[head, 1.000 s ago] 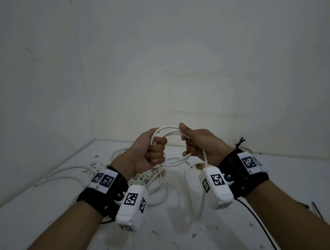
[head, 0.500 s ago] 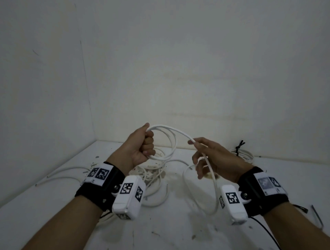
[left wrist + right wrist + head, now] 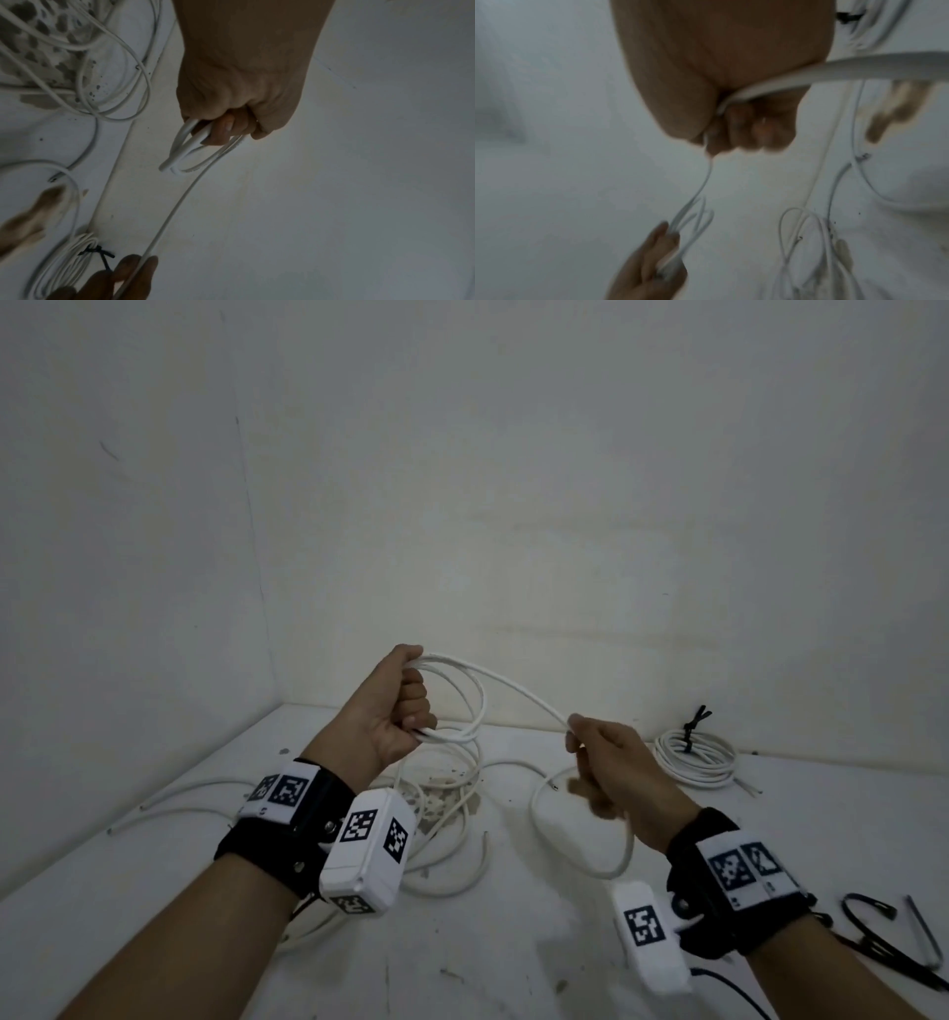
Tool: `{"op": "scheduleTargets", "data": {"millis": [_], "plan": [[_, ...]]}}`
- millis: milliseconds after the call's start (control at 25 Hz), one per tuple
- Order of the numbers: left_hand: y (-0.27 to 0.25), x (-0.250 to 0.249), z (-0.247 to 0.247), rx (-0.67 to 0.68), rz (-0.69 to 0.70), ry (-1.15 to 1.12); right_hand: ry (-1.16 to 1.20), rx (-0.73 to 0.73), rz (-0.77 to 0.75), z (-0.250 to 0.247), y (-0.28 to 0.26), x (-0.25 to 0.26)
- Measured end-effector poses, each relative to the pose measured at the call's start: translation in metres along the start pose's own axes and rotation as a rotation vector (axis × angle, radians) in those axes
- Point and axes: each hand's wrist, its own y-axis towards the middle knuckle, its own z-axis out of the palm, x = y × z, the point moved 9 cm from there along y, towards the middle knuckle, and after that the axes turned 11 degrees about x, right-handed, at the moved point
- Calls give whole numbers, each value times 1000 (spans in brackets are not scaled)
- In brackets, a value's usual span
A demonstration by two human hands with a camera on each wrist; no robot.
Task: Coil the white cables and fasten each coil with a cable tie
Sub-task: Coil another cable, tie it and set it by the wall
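A scuffed white tabletop (image 3: pixel 513 963) fills the lower frame, with a patch of chipped, brownish flaking paint (image 3: pixel 441 785) near its centre. Plain white walls (image 3: pixel 565 505) meet in a corner at the left. Small dark specks (image 3: pixel 452 973) dot the lower middle.

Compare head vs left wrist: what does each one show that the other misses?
Head only: both wrist cameras, the right hand whole, black cable ties lying at the table's right edge, and the slack loop hanging below the right hand.
Left wrist only: a close look at the left hand with its fingers curled round the coil loops.
Both: the strand running from the coil to the right hand, the tied coil, and loose cables.
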Motion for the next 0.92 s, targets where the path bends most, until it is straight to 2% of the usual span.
{"op": "scheduleTargets", "data": {"millis": [40,80,200,320,400,480,680,760,920], "plan": [[1,0,0,-5,14,-7,-242,-116,-32,-6,0,10],[2,0,0,-13,24,-9,-496,-147,-53,-3,-2,21],[6,5,6,-2,33,-28,-1112,-42,9,35,-8,43],[5,14,16,-2,30,-61,-1411,155,-25,72,-15,63],[-1,16,22,-21,63,-7,-1449,342,-39,91,-20,69],[-4,22,32,21,75,123,-1391,495,-12,101,-23,76],[-11,36,49,125,41,426,-1159,752,6,115,-30,82],[-14,36,47,119,34,537,-1116,760,-22,113,-24,74],[-17,51,47,139,-63,617,-888,479,-139,95,-10,93]]}}
